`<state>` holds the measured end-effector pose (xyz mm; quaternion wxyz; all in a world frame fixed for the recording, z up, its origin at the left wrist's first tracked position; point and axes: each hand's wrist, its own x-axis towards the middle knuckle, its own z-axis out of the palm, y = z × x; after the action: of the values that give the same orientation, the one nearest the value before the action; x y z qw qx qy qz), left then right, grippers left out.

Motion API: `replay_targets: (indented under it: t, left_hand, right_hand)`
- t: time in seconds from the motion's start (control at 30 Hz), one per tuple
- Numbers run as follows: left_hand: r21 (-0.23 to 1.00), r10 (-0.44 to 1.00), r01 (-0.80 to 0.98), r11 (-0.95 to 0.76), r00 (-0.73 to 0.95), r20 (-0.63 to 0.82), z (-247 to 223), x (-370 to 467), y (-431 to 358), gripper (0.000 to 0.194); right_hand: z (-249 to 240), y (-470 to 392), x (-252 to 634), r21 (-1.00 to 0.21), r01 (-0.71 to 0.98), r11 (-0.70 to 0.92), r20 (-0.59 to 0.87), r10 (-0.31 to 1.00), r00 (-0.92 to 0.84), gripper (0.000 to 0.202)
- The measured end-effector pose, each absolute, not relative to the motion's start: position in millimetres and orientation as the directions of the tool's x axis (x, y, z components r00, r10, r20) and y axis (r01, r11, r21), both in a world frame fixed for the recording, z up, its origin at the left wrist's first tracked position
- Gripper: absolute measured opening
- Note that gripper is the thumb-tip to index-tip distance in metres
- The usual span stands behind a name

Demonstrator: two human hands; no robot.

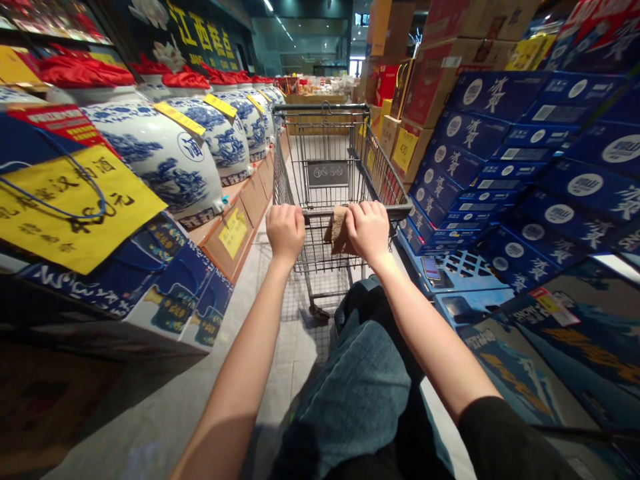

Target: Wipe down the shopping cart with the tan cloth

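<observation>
A dark metal shopping cart (327, 175) stands straight ahead of me in the aisle, and no goods show in its wire basket. My left hand (285, 232) is closed over the left end of its handle. Farther right on the same bar, my right hand (369, 230) is wrapped around it as well. A piece of brown cardboard (341, 230) hangs folded over the handle, against the inner side of my right hand; whether the fingers also pinch it is hidden.
Large blue-and-white porcelain jars (155, 147) with red cloth tops line a ledge on the left. Nearer stand gift boxes with a yellow price sign (75, 200). Stacked blue cartons (465, 147) on a blue pallet (465, 277) border the right. Pale floor tiles (253, 320) run between.
</observation>
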<state>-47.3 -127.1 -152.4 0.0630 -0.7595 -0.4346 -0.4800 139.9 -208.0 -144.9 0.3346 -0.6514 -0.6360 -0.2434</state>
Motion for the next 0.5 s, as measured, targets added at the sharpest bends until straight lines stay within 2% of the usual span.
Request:
replay_targets:
  t: [0.23,0.4,0.5]
  left_hand:
    - [0.284,0.565,0.747,-0.601,0.145,0.813,-155,-46,-126,0.033]
    - [0.28,0.56,0.752,-0.597,0.141,0.816,-155,-47,-126,0.031]
    - [0.293,0.566,0.749,-0.595,0.131,0.814,-155,-46,-126,0.03]
  right_hand:
    - [-148,-211,127,-0.047,0.985,0.164,0.707,0.702,-0.084,0.044]
    - [-144,-206,141,-0.142,0.989,0.035,0.721,0.688,0.079,0.038]
    - [-146,-206,145,-0.122,0.991,0.056,0.765,0.642,0.058,0.035]
